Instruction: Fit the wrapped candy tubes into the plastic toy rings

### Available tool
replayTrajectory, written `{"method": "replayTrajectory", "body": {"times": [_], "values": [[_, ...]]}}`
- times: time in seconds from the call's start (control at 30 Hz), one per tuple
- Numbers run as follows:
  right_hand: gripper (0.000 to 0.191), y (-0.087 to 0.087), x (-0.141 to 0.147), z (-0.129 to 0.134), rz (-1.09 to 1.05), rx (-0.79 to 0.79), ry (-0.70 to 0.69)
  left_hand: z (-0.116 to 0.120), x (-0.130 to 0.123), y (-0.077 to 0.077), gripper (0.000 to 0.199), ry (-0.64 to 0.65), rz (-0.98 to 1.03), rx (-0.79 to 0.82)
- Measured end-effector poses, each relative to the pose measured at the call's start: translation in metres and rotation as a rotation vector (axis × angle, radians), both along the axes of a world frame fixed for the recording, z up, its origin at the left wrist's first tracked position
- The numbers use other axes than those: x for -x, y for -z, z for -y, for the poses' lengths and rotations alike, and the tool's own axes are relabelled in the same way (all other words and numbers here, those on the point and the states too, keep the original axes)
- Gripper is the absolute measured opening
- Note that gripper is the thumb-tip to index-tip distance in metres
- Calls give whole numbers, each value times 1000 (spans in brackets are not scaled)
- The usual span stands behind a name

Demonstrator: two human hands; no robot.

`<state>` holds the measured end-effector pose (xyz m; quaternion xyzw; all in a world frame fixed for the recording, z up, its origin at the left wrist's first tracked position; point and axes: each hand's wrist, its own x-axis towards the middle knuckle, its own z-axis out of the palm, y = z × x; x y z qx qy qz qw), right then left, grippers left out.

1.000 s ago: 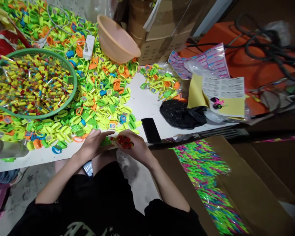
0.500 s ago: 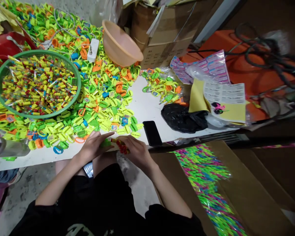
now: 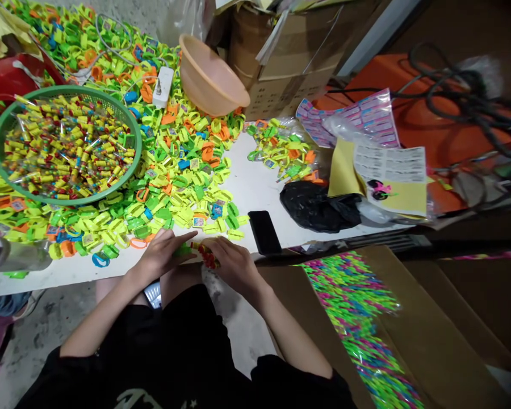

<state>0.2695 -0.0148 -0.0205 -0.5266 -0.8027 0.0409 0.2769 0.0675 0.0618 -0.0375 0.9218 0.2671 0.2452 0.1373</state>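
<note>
My left hand [image 3: 159,255], at the table's front edge, is closed around a bright green plastic piece [image 3: 182,250] that looks like one of the toy watches; the fingers hide part of it. Close beside it, my right hand [image 3: 234,264] grips several small yellow-and-red tubes [image 3: 208,258], their red ends showing under the fingers. One tube points toward the green piece; whether they touch I cannot tell. Beyond both hands spreads a heap of toy watches [image 3: 179,193] in yellow, green, orange and blue. At the left, a green basket [image 3: 138,136] holds many wrapped yellow-and-red tubes.
A black phone [image 3: 264,232] lies right of my hands, near a black plastic bag [image 3: 315,207]. Behind stand a peach bowl [image 3: 213,79], a white power strip [image 3: 162,86] and a cardboard box [image 3: 293,74]. An open carton [image 3: 426,318] with colourful bagged sticks stands at the lower right.
My right hand, with the tubes, has shifted slightly left toward the green piece. The left hand stays almost where it was, still holding the piece.
</note>
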Motion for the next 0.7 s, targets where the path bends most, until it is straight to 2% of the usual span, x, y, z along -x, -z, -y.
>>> {"method": "replayTrajectory", "body": {"times": [0.13, 0.23, 0.53, 0.63, 0.7], "values": [[20, 0, -6, -2, -50, 136, -32, 3, 0, -4, 39, 25, -6, -161], [19, -1, -12, -6, -77, 170, -93, 5, -4, -6, 35, 53, -41, -205], [11, -5, -22, -5, -68, 242, -201, 6, -12, -4, 29, 166, -34, -161], [12, -8, -22, -3, -58, 251, -218, 6, -14, -1, 28, 213, -20, -69], [14, -9, -21, -3, -21, 288, -199, 5, -16, 2, 31, 195, -14, 45]]}}
